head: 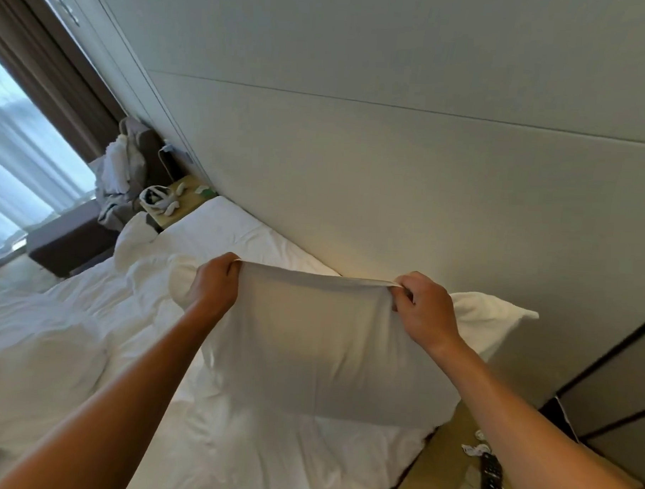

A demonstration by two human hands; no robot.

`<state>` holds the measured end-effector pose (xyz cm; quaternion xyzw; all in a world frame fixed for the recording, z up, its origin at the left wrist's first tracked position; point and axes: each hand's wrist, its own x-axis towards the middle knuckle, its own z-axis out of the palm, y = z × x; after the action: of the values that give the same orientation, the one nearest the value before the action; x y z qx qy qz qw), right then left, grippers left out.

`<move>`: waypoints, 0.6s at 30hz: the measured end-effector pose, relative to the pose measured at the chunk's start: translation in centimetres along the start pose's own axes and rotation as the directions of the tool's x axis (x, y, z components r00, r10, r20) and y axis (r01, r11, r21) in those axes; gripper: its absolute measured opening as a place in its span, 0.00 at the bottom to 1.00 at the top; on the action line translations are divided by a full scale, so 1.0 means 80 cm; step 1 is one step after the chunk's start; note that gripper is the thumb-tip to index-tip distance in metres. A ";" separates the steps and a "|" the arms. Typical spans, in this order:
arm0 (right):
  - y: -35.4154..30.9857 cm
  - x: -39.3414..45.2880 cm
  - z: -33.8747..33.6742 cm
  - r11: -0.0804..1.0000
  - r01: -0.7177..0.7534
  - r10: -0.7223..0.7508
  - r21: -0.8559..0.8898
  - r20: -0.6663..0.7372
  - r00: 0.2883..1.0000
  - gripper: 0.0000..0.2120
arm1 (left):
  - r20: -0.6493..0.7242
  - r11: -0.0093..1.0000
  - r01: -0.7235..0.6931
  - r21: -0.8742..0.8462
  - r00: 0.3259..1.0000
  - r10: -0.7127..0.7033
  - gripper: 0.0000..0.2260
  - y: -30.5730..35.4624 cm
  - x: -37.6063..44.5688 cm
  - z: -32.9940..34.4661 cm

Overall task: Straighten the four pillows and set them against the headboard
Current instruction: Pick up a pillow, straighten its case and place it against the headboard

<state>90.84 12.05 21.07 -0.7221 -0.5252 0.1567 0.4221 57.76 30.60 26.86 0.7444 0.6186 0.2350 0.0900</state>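
While the left hand and right hand each pinch a top corner of the pillow, it hangs above the bed, just in front of the headboard. Best to keep the top edge taut & level, shake so the filling drops evenly, then lower it upright w/ its back flat to the headboard beside the other pillow.

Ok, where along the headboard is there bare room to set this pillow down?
Free: the flat sheet strip along the headboard, between the far nightstand and the pillow leaning by the right hand. Crowded: rumpled duvet under the left hand; the near nightstand holds a remote. Both hands pinch the held pillow.
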 end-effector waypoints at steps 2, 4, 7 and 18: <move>-0.003 0.007 0.000 1.000 -0.010 0.010 -0.006 -0.031 0.999 0.11 | 0.016 1.000 -0.017 -0.013 1.000 0.017 0.12 0.001 0.017 0.011; -0.005 0.014 0.001 0.999 -0.025 0.024 -0.035 -0.045 0.999 0.12 | 0.048 0.999 -0.025 -0.028 0.999 0.026 0.12 0.000 0.031 0.023; 0.003 0.024 0.009 0.990 -0.092 0.089 -0.103 -0.038 0.995 0.14 | 0.138 0.999 -0.036 -0.026 0.990 0.039 0.12 -0.006 0.047 0.050; 0.089 -0.008 0.070 0.880 -0.406 0.398 -0.245 -0.086 0.914 0.17 | 0.416 0.987 -0.159 -0.024 0.896 0.155 0.15 -0.026 0.058 0.181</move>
<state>91.30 13.32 12.12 -0.8663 -0.3729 0.1592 0.2917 63.22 37.80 14.41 0.8252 0.5243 0.0739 0.1967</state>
